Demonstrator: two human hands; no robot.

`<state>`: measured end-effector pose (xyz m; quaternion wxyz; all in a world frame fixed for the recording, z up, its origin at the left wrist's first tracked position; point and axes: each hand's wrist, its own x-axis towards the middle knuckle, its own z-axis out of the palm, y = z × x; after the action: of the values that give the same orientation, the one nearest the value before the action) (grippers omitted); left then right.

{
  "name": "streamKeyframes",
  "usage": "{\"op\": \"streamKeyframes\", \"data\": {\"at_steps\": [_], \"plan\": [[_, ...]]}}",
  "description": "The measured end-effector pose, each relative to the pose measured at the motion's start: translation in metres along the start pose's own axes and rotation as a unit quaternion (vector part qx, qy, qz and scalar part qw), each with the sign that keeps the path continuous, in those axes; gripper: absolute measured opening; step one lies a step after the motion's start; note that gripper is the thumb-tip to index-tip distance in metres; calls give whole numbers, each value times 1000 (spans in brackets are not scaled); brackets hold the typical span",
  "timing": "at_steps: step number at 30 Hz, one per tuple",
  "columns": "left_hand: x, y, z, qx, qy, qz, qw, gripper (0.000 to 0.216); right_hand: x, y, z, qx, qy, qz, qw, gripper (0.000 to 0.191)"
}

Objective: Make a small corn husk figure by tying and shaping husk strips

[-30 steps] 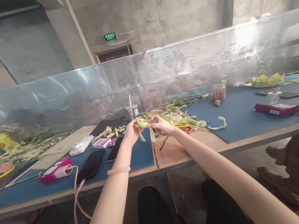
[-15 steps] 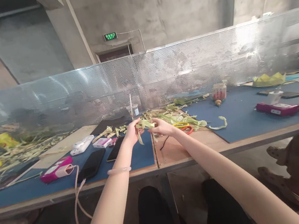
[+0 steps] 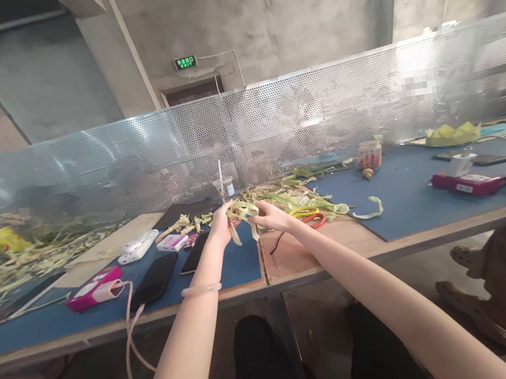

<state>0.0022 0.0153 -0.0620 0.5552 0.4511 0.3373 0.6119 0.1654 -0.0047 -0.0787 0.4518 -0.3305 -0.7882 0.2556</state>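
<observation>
2 tails hang below an open loop of leaf strip (image 3: 243, 207), bunched 0.5 s ago | left hand (image 3: 222, 223) pinches it above the table (image 3: 286, 257) | right hand (image 3: 274, 217) alongside, grip I cannot tell

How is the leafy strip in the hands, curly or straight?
Curly: the pale strip, held in the left hand, bends into loops, with parts dangling below.
</observation>
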Motion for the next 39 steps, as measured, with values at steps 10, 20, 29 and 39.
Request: {"op": "streamKeyframes", "data": {"at_steps": [10, 20, 29, 39], "plan": [[-3, 2, 2, -28, 11, 1, 1000, 14, 2, 11, 7, -163, 51, -65, 983, 31], [1, -2, 1, 8, -6, 44, 999, 20, 7, 13, 6, -112, 48, -61, 991, 16], [4, -9, -3, 63, 20, 120, 991, 30, 1, -3, -9, 150, 37, 60, 986, 14], [8, -9, -8, 98, 112, 157, 976, 29, -1, -6, -15, 306, 0, 73, 949, 7]]}}
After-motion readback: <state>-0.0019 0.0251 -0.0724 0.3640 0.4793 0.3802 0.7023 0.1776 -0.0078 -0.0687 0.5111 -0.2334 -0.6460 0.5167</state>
